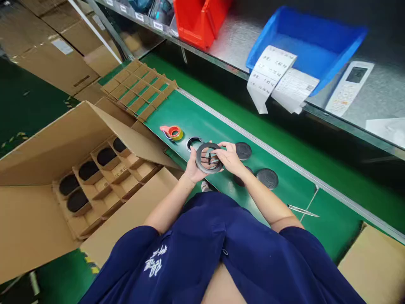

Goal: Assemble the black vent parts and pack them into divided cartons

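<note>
A black ring with an open centre and thin crossing parts inside [200,158] is held over the green bench. My left hand [193,169] grips it from the left and below, its fingers visible through the opening. On the right side of the ring, my right hand [230,158] has bent fingers pressed to the rim and inner part. A second dark ring [191,143] lies on the bench just behind. Round black discs lie to the right, one [243,150] behind my right hand, another [267,178] beside my right forearm, and one partly hidden under that forearm.
An orange tape dispenser [174,132] and tweezers [303,210] lie on the green bench [202,114]. Left is an open carton [28,219] with black round parts in dividers. A cardboard divider grid [139,89] lies behind. Above, a shelf holds a blue bin [310,46] and red bin [198,25].
</note>
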Motion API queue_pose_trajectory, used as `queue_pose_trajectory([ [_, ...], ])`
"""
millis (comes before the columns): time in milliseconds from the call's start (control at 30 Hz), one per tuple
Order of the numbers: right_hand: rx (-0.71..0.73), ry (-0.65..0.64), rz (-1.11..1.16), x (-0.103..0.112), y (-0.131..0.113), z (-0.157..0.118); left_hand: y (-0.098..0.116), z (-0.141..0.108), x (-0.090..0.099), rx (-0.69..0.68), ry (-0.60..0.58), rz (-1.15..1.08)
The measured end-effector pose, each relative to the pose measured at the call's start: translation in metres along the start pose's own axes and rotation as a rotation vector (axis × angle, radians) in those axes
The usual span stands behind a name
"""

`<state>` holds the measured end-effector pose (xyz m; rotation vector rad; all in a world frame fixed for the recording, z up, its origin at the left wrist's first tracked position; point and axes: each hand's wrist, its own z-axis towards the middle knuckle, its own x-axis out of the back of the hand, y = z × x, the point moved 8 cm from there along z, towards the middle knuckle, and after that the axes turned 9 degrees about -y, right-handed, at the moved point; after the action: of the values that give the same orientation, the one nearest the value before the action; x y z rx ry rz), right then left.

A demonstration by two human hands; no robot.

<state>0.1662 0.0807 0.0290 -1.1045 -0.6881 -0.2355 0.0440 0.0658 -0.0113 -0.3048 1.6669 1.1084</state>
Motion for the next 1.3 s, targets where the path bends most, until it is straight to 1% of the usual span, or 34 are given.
queue_pose_trajectory([
  [100,0.012,0.005,0.114,-0.003,-0.007,0.016,0.015,-0.010,0.006,-0.011,-0.003,-0.045],
  [200,0.008,0.026,0.156,-0.008,-0.013,0.027,0.026,-0.017,0.017,-0.014,0.009,-0.089],
  [400,-0.033,0.002,0.103,-0.034,-0.015,0.037,0.040,-0.024,0.041,-0.009,0.026,-0.191],
  [500,-0.020,-0.021,-0.019,-0.055,-0.012,0.040,0.045,-0.025,0.059,0.001,0.061,-0.221],
  [533,0.017,-0.058,-0.095,-0.065,-0.012,0.040,0.047,-0.026,0.067,-0.007,0.085,-0.227],
  [600,0.128,-0.199,-0.255,-0.093,-0.014,0.039,0.046,-0.028,0.087,-0.020,0.148,-0.238],
  [667,0.196,-0.349,-0.357,-0.121,-0.009,0.035,0.039,-0.031,0.106,0.015,0.214,-0.245],
  [700,0.193,-0.407,-0.375,-0.133,-0.004,0.035,0.033,-0.032,0.115,0.045,0.239,-0.244],
  [767,0.134,-0.483,-0.364,-0.151,0.010,0.039,0.024,-0.033,0.129,0.087,0.265,-0.243],
  [833,0.062,-0.544,-0.328,-0.167,0.024,0.052,0.022,-0.034,0.142,0.092,0.285,-0.246],
  [867,0.019,-0.549,-0.323,-0.172,0.033,0.063,0.023,-0.035,0.149,0.096,0.307,-0.247],
  [900,-0.037,-0.525,-0.338,-0.175,0.043,0.076,0.024,-0.038,0.158,0.104,0.346,-0.243],
  [1000,-0.212,-0.377,-0.475,-0.173,0.076,0.122,0.036,-0.055,0.187,0.124,0.510,-0.198],
  [1033,-0.249,-0.351,-0.528,-0.173,0.085,0.135,0.042,-0.062,0.195,0.116,0.545,-0.183],
  [1100,-0.271,-0.368,-0.612,-0.178,0.100,0.154,0.052,-0.075,0.207,0.099,0.571,-0.174],
  [1167,-0.268,-0.415,-0.660,-0.184,0.108,0.163,0.058,-0.088,0.215,0.085,0.590,-0.182],
  [1200,-0.265,-0.418,-0.673,-0.186,0.110,0.165,0.058,-0.094,0.219,0.079,0.612,-0.187],
  [1233,-0.257,-0.398,-0.681,-0.186,0.109,0.166,0.057,-0.099,0.222,0.076,0.638,-0.190],
  [1300,-0.223,-0.308,-0.685,-0.185,0.101,0.169,0.052,-0.106,0.230,0.087,0.701,-0.165],
])
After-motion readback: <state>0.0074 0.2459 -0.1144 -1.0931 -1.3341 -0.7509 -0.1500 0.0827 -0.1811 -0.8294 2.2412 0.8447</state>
